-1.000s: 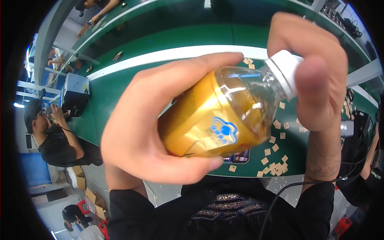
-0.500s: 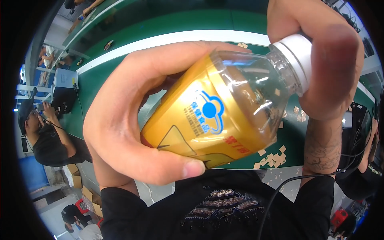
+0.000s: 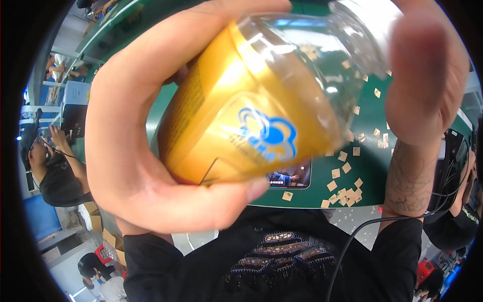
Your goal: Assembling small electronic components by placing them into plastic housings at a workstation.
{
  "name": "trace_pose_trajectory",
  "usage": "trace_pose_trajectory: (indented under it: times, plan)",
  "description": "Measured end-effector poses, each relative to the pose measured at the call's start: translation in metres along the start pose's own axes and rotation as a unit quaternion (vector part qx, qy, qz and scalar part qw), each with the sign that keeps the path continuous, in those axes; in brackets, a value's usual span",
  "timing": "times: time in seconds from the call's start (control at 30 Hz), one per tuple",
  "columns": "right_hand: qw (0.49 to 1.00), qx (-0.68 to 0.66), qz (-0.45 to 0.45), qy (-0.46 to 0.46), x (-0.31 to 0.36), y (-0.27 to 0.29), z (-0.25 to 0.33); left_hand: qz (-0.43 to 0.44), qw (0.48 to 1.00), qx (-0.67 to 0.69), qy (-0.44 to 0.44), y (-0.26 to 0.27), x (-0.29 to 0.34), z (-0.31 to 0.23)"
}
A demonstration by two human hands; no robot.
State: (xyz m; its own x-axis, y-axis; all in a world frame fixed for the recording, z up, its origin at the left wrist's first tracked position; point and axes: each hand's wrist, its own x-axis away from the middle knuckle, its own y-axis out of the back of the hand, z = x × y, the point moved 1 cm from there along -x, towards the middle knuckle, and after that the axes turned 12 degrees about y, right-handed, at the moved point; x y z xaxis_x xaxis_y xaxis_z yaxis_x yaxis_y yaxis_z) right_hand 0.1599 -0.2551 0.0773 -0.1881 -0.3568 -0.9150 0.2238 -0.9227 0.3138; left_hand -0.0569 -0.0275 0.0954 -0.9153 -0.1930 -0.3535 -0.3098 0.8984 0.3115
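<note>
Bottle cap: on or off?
On: the white cap covers the neck of the bottle, within the right hand's grip; whether screwed tight, I cannot tell.

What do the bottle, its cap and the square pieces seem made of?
Bottle: probably glossy plastic, partly see-through, with bright highlights.
Cap: likely plastic, judging by its opaque white; blur hides its finish.
Square pieces: matte tan, perhaps card or thin wood; too small to tell.

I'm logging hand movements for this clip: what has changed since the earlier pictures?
The gold-labelled bottle has moved up the view and looks larger, so likely nearer the camera. The left hand has shifted up and left with it, the right hand up and slightly right. Nothing was visibly grasped or released: left around the body, right at the white cap.
</note>
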Motion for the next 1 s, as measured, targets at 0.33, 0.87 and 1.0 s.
trace_pose_trajectory:
  times: [0.33,0.87,1.0]
  plan:
    - [0.972,0.163,0.085,0.145,0.007,0.007,-0.002,0.033,0.999,0.005,-0.003,-0.003,-0.012,0.004]
    - [0.992,0.020,0.122,0.024,0.017,0.015,0.029,0.061,0.955,-0.288,-0.022,0.037,-0.015,-0.024]
    - [0.990,-0.009,0.137,-0.012,0.014,0.001,0.034,-0.056,0.982,-0.169,-0.068,0.009,0.024,0.003]
